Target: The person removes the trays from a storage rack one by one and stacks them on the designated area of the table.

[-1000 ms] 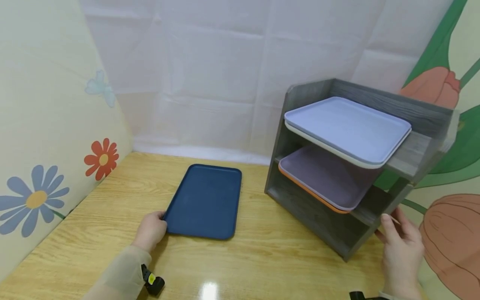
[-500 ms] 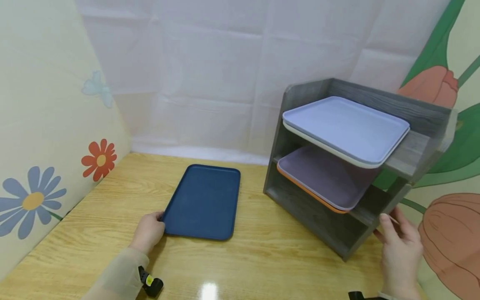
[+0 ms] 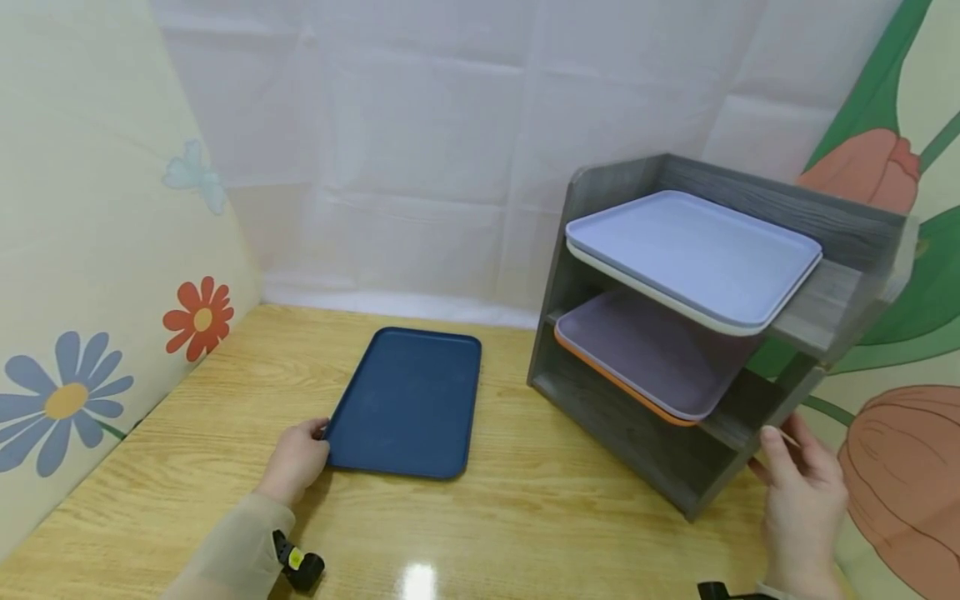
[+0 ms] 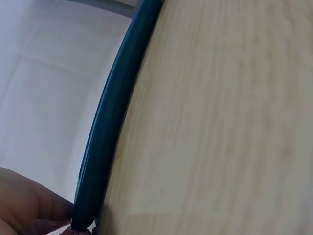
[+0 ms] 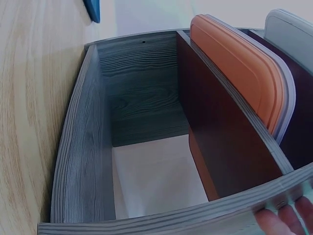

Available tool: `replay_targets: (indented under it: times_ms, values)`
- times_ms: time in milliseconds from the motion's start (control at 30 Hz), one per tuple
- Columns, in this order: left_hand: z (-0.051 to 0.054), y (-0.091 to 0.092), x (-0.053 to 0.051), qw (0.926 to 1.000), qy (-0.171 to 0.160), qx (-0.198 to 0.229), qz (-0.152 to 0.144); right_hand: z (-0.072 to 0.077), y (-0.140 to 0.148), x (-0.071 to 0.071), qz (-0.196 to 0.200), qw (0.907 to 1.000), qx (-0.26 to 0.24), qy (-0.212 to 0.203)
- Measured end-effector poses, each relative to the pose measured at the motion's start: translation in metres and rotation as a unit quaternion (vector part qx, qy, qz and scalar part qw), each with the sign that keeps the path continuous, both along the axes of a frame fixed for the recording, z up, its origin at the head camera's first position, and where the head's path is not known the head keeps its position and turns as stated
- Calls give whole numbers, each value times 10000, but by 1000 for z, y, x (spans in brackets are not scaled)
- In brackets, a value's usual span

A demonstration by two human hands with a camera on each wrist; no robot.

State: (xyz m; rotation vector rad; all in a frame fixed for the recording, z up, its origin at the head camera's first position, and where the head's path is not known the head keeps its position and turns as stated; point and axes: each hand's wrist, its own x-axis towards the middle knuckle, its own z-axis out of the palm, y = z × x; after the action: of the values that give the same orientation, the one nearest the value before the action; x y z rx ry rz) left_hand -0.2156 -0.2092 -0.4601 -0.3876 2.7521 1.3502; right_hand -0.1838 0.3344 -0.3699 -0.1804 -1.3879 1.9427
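In the head view a dark blue rectangular tray [image 3: 405, 404] lies on the wooden table. My left hand [image 3: 294, 460] pinches its near-left corner; the left wrist view shows the thumb against the tray's rim [image 4: 105, 132]. My right hand [image 3: 806, 500] touches the outer side of a grey wooden shelf [image 3: 862, 308], fingertips [image 5: 274, 223] on its side panel. On the shelf's top level a pale blue tray [image 3: 697, 254] lies on a white tray [image 3: 660, 287]. One level down, a purple tray [image 3: 645, 354] rests on an orange tray [image 3: 622, 385].
The shelf stands angled at the right of the wooden table [image 3: 510, 533]. Its lowest compartment [image 5: 142, 107] holds no tray. A white cloth [image 3: 420, 167] hangs behind, and flower-printed panels [image 3: 82, 208] rise at both sides.
Almost nothing differs. The head view has shifted slightly; both hands keep their places at the blue tray and the shelf.
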Motion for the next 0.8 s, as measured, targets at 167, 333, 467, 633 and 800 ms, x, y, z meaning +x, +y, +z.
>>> replay_targets:
  times_ms: [167,333,467,633,800]
  values:
    - [3,-3,-1,9999,89,-61,19,-1,2,0,47,10000,-55,36]
    - [11,-5,0,9997,168,-179,90,0,2,0,21,10000,-3,-40]
    - [22,-5,-1,9991,297,-270,98,0,1,0,18,10000,2,-45]
    - [46,6,-1,9983,577,-87,21,1,-1,0,-60,9999,42,-73]
    - [71,23,-4,9969,632,343,-313,1,-1,1,-34,10000,51,-57]
